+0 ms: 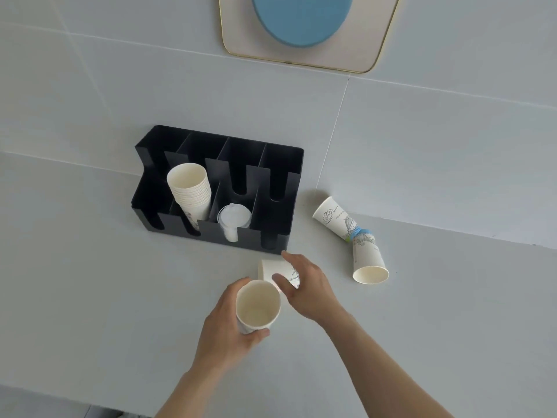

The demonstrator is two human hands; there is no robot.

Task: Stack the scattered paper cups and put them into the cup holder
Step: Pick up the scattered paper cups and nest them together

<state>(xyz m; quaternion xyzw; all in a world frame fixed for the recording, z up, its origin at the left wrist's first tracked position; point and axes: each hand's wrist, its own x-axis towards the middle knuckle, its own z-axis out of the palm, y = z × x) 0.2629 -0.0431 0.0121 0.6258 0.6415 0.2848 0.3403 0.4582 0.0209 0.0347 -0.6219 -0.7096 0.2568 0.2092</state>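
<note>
My left hand [224,330] holds an upright white paper cup [257,306] above the table, mouth towards me. My right hand [307,285] wraps its fingers around a second paper cup [268,270] lying on its side just in front of the black cup holder [289,176]. A stack of several paper cups [190,188] leans in a front slot of the holder. Two more printed cups lie on the table to the right, one [334,217] near the wall and one [369,263] with its mouth towards me.
A stack of clear plastic lids [233,220] fills the holder's middle front slot. A blue elastic band [360,232] lies where the two right-hand cups meet. The grey table [105,297] meets a tiled wall behind. A gold-framed panel with a blue disc [301,19] hangs above.
</note>
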